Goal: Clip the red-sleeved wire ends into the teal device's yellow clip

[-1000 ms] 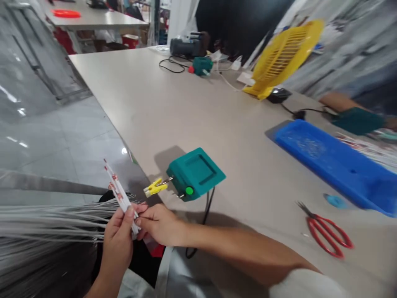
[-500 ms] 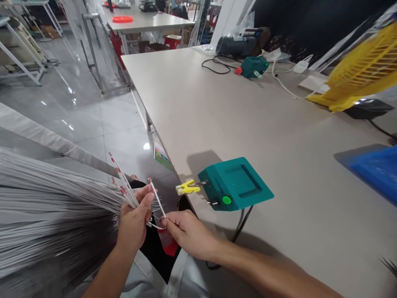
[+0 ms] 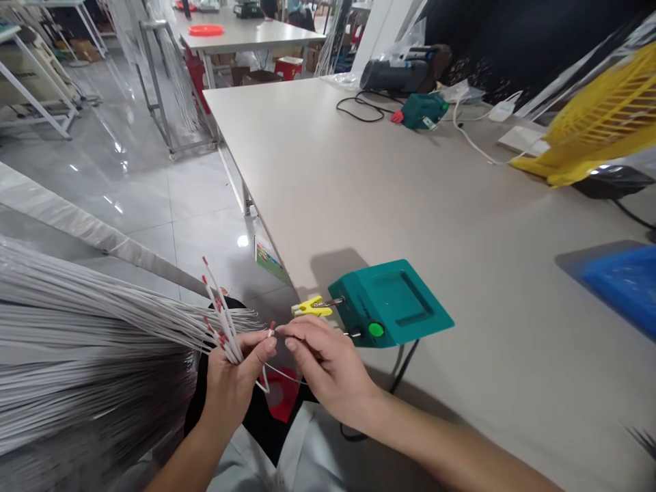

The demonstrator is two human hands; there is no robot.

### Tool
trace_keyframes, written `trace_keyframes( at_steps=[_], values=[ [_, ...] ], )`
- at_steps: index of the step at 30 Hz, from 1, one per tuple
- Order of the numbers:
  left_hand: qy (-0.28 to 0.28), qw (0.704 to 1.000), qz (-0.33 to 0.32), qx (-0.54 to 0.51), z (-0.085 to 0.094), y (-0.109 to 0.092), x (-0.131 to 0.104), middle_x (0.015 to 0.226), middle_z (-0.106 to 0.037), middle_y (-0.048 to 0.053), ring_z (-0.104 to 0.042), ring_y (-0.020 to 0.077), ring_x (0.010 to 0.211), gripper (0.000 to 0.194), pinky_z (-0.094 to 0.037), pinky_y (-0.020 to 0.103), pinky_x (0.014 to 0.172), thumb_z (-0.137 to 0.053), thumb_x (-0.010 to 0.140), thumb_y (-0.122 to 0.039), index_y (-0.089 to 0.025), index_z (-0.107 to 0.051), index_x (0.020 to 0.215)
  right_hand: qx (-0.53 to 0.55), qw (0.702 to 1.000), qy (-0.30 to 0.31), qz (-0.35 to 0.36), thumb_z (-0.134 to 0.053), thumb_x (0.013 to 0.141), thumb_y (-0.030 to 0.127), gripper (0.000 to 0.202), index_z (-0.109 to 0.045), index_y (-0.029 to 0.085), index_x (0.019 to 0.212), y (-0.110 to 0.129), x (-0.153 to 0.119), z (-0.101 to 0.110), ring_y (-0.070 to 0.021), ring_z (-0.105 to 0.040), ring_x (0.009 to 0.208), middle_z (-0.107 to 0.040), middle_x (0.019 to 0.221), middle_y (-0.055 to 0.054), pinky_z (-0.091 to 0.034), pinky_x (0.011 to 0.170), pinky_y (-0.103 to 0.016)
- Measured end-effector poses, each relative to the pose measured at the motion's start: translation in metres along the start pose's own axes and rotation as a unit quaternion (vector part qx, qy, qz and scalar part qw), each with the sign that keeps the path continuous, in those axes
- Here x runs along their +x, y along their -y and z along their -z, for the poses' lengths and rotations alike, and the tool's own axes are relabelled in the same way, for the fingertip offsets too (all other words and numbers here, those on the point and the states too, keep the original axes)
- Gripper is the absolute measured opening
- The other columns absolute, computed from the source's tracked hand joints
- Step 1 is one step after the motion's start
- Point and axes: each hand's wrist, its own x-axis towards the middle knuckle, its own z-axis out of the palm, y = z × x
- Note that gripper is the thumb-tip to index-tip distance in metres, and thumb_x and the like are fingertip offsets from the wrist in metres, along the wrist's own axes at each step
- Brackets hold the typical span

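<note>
My left hand point(image 3: 236, 365) is closed around several white wires point(image 3: 230, 338) whose red tips point up. Its thumb and forefinger pinch one more white wire near its red end point(image 3: 272, 326). Close beside that end is my right hand point(image 3: 328, 362), fingers bent, thumb and forefinger near each other; whatever lies between them is too small to make out. A thin wire strand runs below toward the right palm. Just beyond the right hand stands a teal box point(image 3: 400, 301) with a green button point(image 3: 376, 329) and a yellow clip point(image 3: 311, 307) on its front.
A thick bundle of white wires point(image 3: 102, 328) hangs at my left by a wrapped rail point(image 3: 92, 222). On the table point(image 3: 328, 171) are a blue tray point(image 3: 625, 280), a yellow fan point(image 3: 594, 123), a second green device point(image 3: 423, 109) and cables. A red thing point(image 3: 281, 395) is below my hands.
The single wire has been drawn down, so its red end now sits at my left fingertips. My right hand has moved up from lower on the wire to beside that end.
</note>
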Motion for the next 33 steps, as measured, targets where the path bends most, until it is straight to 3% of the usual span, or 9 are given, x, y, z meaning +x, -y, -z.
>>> trace_keyframes(
  at_steps=[3, 7, 11, 15, 20, 23, 27, 30, 33],
  values=[
    [0.041, 0.998, -0.014, 0.051, -0.004, -0.002, -0.003, 0.058, -0.068, 0.003, -0.058, 0.0156, 0.055, 0.011, -0.046, 0.025, 0.052, -0.073, 0.061, -0.025, -0.017, -0.074, 0.068, 0.014, 1.000, -0.005, -0.018, -0.046, 0.085, 0.015, 0.015, -0.062, 0.017, 0.086, -0.003, 0.003, -0.001, -0.0123, -0.057, 0.071, -0.061, 0.076, -0.004, -0.047, 0.065, -0.025],
    [0.048, 0.996, -0.031, 0.073, -0.008, -0.001, -0.003, 0.060, -0.069, 0.004, -0.060, 0.0183, 0.060, 0.006, -0.049, 0.028, 0.060, -0.073, 0.059, -0.023, -0.017, -0.074, 0.062, -0.013, 1.000, -0.019, -0.018, -0.051, 0.081, 0.018, 0.013, -0.061, 0.016, 0.073, -0.004, 0.004, -0.002, -0.0112, -0.053, 0.061, -0.058, 0.066, -0.003, -0.044, 0.057, -0.023],
    [0.089, 0.992, -0.014, 0.088, -0.004, 0.005, -0.003, 0.053, -0.064, 0.002, -0.053, 0.0129, 0.050, 0.009, -0.044, 0.023, 0.051, -0.072, 0.062, -0.024, -0.016, -0.073, 0.064, -0.020, 1.000, 0.007, 0.002, -0.046, 0.085, 0.018, 0.021, -0.058, 0.016, 0.068, -0.001, 0.006, -0.001, -0.0105, -0.051, 0.059, -0.057, 0.063, -0.002, -0.042, 0.056, -0.023],
    [0.100, 0.994, 0.017, 0.037, 0.002, 0.011, -0.005, 0.045, -0.052, -0.003, -0.035, 0.0053, 0.037, 0.017, -0.027, 0.018, 0.036, -0.066, 0.071, -0.031, -0.015, -0.069, 0.067, -0.012, 0.999, 0.023, 0.024, -0.041, 0.087, 0.017, 0.023, -0.056, 0.017, 0.070, -0.002, 0.008, 0.001, -0.0116, -0.051, 0.065, -0.056, 0.066, -0.003, -0.043, 0.061, -0.024],
    [0.094, 0.995, 0.013, 0.007, 0.008, 0.016, -0.006, 0.055, -0.055, -0.002, -0.034, 0.0045, 0.041, 0.015, -0.025, 0.018, 0.037, -0.065, 0.073, -0.030, -0.016, -0.068, 0.075, -0.033, 0.999, 0.010, 0.004, -0.044, 0.085, 0.018, 0.018, -0.054, 0.017, 0.070, -0.005, 0.007, 0.004, -0.0118, -0.047, 0.061, -0.052, 0.064, -0.001, -0.041, 0.059, -0.024],
    [0.105, 0.994, 0.013, 0.019, 0.009, 0.014, -0.004, 0.055, -0.054, -0.002, -0.033, 0.0045, 0.041, 0.014, -0.025, 0.019, 0.038, -0.066, 0.072, -0.030, -0.016, -0.069, 0.075, -0.026, 1.000, 0.008, 0.015, -0.046, 0.085, 0.016, 0.014, -0.059, 0.016, 0.084, -0.004, 0.009, 0.011, -0.0127, -0.053, 0.071, -0.058, 0.075, -0.004, -0.045, 0.066, -0.025],
    [0.144, 0.987, -0.003, 0.071, 0.008, 0.004, -0.003, 0.052, -0.053, -0.002, -0.036, 0.0063, 0.043, 0.014, -0.030, 0.020, 0.043, -0.065, 0.073, -0.029, -0.017, -0.067, 0.065, -0.014, 0.994, 0.096, 0.053, -0.052, 0.084, 0.019, 0.017, -0.063, 0.019, 0.097, -0.001, 0.014, 0.021, -0.0131, -0.057, 0.086, -0.058, 0.098, -0.008, -0.047, 0.071, -0.024],
    [0.197, 0.974, -0.022, 0.113, 0.010, -0.004, -0.002, 0.050, -0.054, 0.000, -0.044, 0.0099, 0.048, 0.020, -0.035, 0.022, 0.048, -0.065, 0.071, -0.028, -0.016, -0.065, 0.055, -0.009, 0.981, 0.185, 0.053, -0.051, 0.084, 0.016, 0.015, -0.066, 0.019, 0.086, -0.001, 0.017, 0.026, -0.0111, -0.058, 0.079, -0.059, 0.088, -0.005, -0.047, 0.069, -0.022],
    [0.237, 0.967, -0.016, 0.094, 0.014, -0.006, 0.001, 0.052, -0.056, 0.003, -0.046, 0.0110, 0.051, 0.022, -0.035, 0.022, 0.047, -0.067, 0.070, -0.030, -0.016, -0.066, 0.054, 0.046, 0.979, 0.190, 0.053, -0.054, 0.082, 0.015, 0.012, -0.065, 0.016, 0.080, 0.000, 0.017, 0.025, -0.0105, -0.058, 0.075, -0.060, 0.080, -0.004, -0.047, 0.069, -0.022]
  ],
)
